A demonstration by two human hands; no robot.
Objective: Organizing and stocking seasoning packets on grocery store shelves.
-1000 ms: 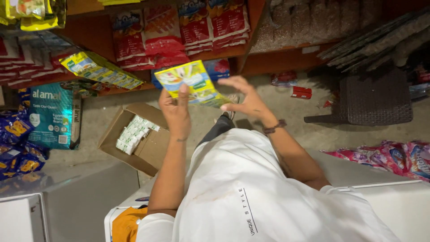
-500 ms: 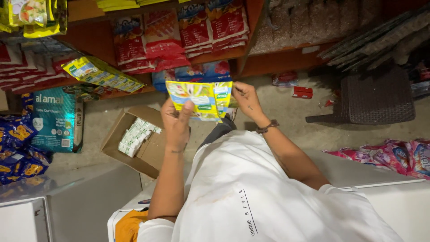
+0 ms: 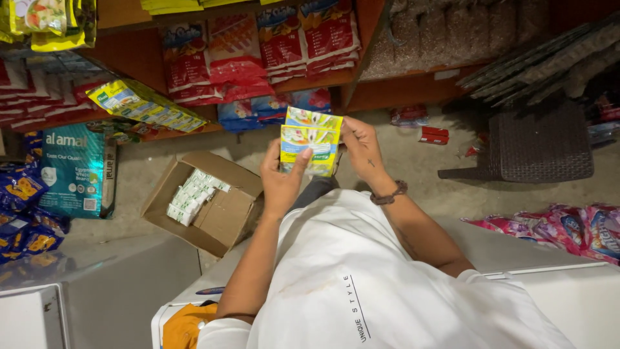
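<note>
Yellow-green sachets (image 3: pixel 311 141) were held between both hands, red packets (image 3: pixel 258 52) lined the shelf's front edge, a teal box (image 3: pixel 72 169) stood at its left end, and a carton (image 3: pixel 210 200) held small white packs (image 3: pixel 192 195).

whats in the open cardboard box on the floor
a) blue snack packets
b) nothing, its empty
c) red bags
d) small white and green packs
d: the open cardboard box on the floor holds a cluster of small white and green packs along its far side; the rest of its bottom is bare cardboard, with no red bags or blue packets inside.
</note>
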